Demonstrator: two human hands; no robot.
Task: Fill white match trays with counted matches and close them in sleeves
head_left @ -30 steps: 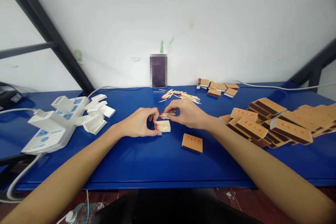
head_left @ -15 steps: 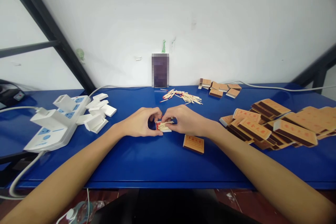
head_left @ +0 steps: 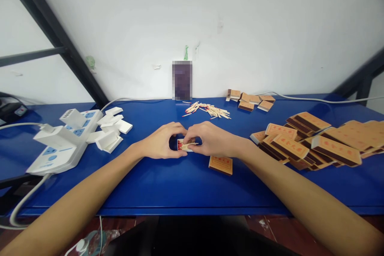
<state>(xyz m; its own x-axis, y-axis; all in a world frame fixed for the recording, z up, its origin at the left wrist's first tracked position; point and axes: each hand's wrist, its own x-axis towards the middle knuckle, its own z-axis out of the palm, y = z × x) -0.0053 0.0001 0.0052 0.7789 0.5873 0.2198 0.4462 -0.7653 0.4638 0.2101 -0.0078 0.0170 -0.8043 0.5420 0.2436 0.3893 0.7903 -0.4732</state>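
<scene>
A small white matchbox tray [head_left: 180,149] lies on the blue table between my hands. Matches [head_left: 187,146] fill it, their red heads toward the left end. My left hand [head_left: 163,141] curves round that end, thumb at the near wall and fingers at the far wall, gripping the tray. From the right, my right hand [head_left: 207,138] has its thumb and fingertips closed on matches inside the tray. Just below my right hand rests an orange matchbox sleeve [head_left: 221,165]. Beyond both hands, loose matches [head_left: 214,111] are spread in a pile.
On the right, many orange matchboxes [head_left: 289,147] are heaped. Several small sleeves [head_left: 246,105] lie near the wall. White trays [head_left: 109,134] sit left of my hands, beside a white power strip [head_left: 64,150] with plugs and cables. A pixelated dark rectangle [head_left: 182,81] stands against the wall.
My right fingers have shifted slightly left and down onto the matches in the tray. My left hand still grips the tray's left end. The whole view has moved very slightly.
</scene>
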